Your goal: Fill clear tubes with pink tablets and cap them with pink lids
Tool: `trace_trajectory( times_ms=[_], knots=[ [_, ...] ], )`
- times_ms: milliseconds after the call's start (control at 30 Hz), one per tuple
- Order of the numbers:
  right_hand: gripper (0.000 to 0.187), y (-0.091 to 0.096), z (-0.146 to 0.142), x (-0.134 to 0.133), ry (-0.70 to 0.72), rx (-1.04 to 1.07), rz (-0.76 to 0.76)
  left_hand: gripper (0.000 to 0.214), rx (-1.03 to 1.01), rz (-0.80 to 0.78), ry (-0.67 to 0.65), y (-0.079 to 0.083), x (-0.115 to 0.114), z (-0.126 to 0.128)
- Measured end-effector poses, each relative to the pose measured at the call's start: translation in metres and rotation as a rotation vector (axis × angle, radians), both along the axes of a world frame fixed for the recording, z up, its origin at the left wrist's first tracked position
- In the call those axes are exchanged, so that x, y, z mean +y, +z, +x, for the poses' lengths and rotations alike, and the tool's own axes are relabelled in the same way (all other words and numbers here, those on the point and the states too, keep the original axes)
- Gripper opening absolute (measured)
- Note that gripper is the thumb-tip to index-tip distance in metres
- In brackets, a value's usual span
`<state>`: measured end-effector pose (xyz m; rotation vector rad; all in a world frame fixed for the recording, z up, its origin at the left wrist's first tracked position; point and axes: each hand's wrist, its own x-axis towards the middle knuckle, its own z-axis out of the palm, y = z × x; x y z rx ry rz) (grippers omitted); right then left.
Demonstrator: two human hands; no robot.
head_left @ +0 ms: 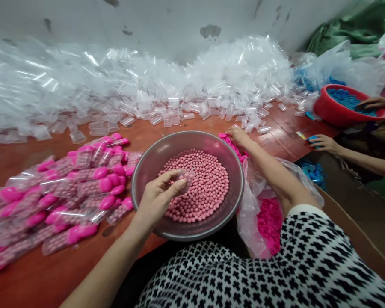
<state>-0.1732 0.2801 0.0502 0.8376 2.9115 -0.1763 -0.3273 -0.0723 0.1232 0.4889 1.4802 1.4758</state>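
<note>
A metal bowl full of small pink balls stands on the red-brown table right in front of me. My left hand hovers over the balls, its fingers closed round a clear plastic tube with pink balls in it. My right hand reaches past the bowl's far right rim and rests on a little heap of pink caps, fingers curled; what they pinch is hidden.
Filled tubes with pink caps lie piled at left. A long heap of empty clear tubes runs along the wall. A plastic bag of pink caps sits at my right. Another person's hands work by a red basin of blue caps.
</note>
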Motion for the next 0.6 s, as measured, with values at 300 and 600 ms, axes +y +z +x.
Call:
trace_trajectory(
  times_ms=[300,600],
  knots=[
    [0.030,0.034,0.008,-0.016,-0.133,0.347,-0.007,0.047,-0.038,0.096,0.018,-0.001,-0.001,0.004],
    [0.027,0.107,-0.003,-0.192,0.392,0.717,-0.437,0.036,0.357,0.224,-0.106,-0.014,-0.002,0.005]
  ],
)
